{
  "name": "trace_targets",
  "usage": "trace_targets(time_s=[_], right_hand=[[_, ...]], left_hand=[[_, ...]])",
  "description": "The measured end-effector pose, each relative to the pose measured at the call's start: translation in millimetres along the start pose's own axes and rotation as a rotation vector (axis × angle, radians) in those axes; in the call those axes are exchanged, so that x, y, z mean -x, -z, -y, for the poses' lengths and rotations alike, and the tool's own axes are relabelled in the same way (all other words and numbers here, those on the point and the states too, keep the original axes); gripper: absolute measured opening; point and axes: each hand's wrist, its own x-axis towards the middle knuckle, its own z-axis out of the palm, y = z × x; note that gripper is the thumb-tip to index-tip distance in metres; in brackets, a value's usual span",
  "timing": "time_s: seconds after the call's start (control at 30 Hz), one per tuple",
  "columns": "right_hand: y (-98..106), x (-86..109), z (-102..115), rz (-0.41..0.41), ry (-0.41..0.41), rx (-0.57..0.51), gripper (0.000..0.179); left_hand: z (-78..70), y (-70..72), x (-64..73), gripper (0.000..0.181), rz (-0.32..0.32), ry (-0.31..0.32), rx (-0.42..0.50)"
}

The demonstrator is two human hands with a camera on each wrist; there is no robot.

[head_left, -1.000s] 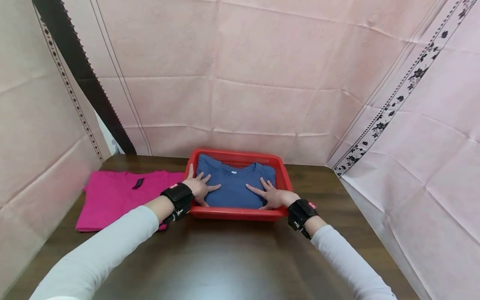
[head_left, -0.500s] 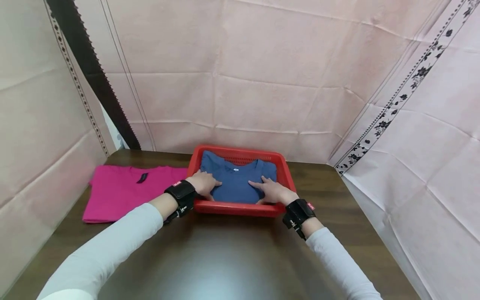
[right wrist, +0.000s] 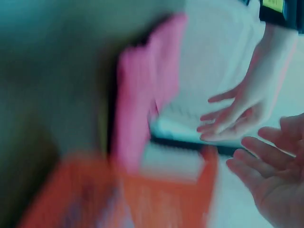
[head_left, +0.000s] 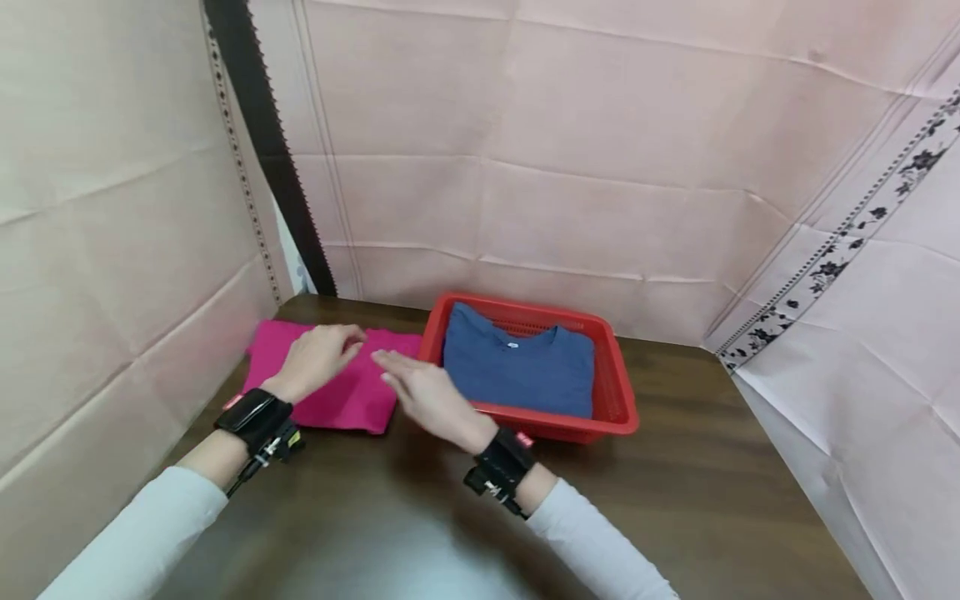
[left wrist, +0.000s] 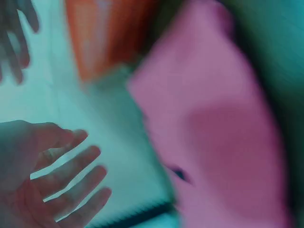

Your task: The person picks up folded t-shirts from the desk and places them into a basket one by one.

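Note:
A folded bright pink shirt [head_left: 348,402] lies on the left of the table. Above it my left hand [head_left: 318,360] hovers, fingers loosely bent and holding nothing. My right hand [head_left: 433,397] is in the air between the pink shirt and the red basket [head_left: 625,396], its fingers fairly straight and pointing left. Inside the basket a folded blue shirt [head_left: 521,375] lies flat, collar toward the back. In the left wrist view the left hand [left wrist: 66,180] has its fingers spread apart from the blurred pink shirt [left wrist: 213,95]. The right wrist view shows both hands without anything in them.
The brown wooden table [head_left: 697,467] has pale cloth curtains [head_left: 570,150] behind it and on both sides. A dark strip [head_left: 281,158] runs down the curtain at the back left. Each wrist wears a black strap with a small camera.
Both hands have let go of the blue shirt and left the basket, moving left toward the pink shirt. The blue shirt stays in the basket. The head view has turned left.

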Motion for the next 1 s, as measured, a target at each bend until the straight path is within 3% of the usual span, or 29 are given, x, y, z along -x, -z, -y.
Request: trace_targets(time_s=[0.1,0.23,0.33,0.5,0.67,0.83,1.0], right_hand=[[-32,-7.6,7,0.155,-0.021,-0.032,0.051],[-69,-9.1,-3,0.445,-0.177,0.026,0.066],[-85,-4.1,-11,0.587,-0.269,0.08,0.074],[-83,1.8,-6,0.661,-0.264,0.093,0.074],[-73,12.6,4,0.709,-0.176,0.081,0.07],[-65,36.8,14,0.73,-0.077,-0.001,0.066],[-60,67.1,32,0.769,-0.005,-0.06,0.063]], left_hand=[[29.5,-14.9,16.9,0.034,0.074,0.07,-0.049],[61.4,-35.6,36.6,0.063,0.295,0.15,-0.076],[75.7,-46.9,50.5,0.075,0.394,0.192,-0.055],[82.7,-50.1,69.7,0.078,0.376,0.193,-0.019],[79.5,-44.0,93.9,0.078,0.338,0.191,0.002],[65.4,-35.4,124.6,0.076,0.306,0.199,0.038],[43.2,-23.9,161.5,0.073,0.346,0.21,0.065]])
